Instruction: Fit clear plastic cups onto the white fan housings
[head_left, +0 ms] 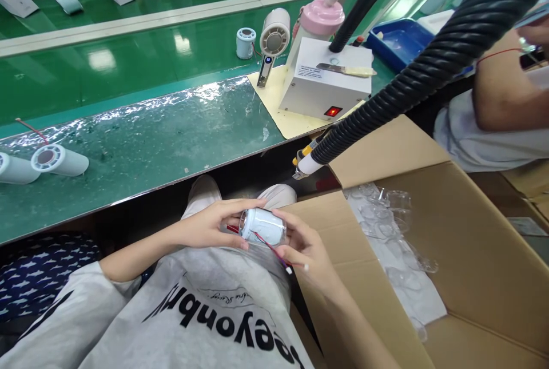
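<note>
Over my lap, both hands hold a light blue fan cylinder [266, 226] with clear plastic around it. My left hand [214, 223] grips its left end, thumb below and fingers above. The right end lies between the thumb and fingers of my right hand [302, 243]. Thin red and dark wires [272, 250] trail from the cylinder past my right thumb, ending in small white plugs. To my right, an open cardboard box [480, 243] has several clear plastic cups [401, 209] inside.
Two similar cylinders [62, 160] lie on the green bench [141, 146] at left. A handheld fan [274, 37] stands near a white machine [328, 80] with a lit red switch. A black ribbed hose [412, 77] crosses above the box. A co-worker's arm [500, 88] is at right.
</note>
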Motion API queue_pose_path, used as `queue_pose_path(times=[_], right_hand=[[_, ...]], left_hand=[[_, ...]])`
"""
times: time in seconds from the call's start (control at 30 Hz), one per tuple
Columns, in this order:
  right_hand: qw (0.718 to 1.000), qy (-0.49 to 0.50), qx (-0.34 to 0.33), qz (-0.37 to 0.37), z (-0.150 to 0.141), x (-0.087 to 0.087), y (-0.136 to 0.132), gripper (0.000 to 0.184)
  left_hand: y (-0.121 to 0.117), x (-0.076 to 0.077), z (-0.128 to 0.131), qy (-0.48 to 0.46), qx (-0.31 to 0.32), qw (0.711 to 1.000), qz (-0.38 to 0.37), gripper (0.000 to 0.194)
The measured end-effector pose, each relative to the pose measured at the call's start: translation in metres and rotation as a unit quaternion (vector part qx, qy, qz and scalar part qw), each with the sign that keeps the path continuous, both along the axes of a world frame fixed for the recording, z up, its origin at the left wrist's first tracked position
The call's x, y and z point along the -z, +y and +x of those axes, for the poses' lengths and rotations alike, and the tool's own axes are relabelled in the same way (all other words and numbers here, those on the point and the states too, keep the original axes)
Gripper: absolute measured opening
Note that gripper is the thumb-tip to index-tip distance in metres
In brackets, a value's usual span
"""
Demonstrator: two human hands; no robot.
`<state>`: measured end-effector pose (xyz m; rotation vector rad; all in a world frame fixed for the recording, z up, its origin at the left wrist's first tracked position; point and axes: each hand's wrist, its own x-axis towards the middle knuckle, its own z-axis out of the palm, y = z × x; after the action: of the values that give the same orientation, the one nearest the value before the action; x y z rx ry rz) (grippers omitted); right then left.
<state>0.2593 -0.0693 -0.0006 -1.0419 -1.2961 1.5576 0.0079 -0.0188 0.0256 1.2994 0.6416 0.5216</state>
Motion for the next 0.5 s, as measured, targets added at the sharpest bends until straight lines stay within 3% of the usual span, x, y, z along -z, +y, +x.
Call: queue_pose_path(times=[0.17,0.27,0.37,0.43,0.5], right_hand=[[0.998,-0.060,-0.005,0.021,0.005,0.002,0.000,0.046],[0.999,-0.044,-0.007,-0.024,0.000,0.005,-0.002,0.047],[0.996,-0.009,-0.023,-0.082,-0.011,0.012,-0.004,0.059],[0.994,-0.001,-0.035,-0.108,-0.009,0.019,0.000,0.067],[0.989,-0.041,0.054,-0.128,0.012,0.026,0.011,0.065]], left_hand=[[0.000,0.009,-0.004,-0.008,0.019,0.998,-0.062,0.085],[-0.004,0.017,0.001,-0.007,0.017,0.996,-0.091,0.087],[-0.010,0.027,0.007,0.019,0.012,0.993,-0.119,0.082],[-0.002,0.029,0.000,0.064,-0.019,0.994,-0.087,0.072],[0.030,0.027,-0.020,0.137,-0.104,0.985,0.030,0.064]])
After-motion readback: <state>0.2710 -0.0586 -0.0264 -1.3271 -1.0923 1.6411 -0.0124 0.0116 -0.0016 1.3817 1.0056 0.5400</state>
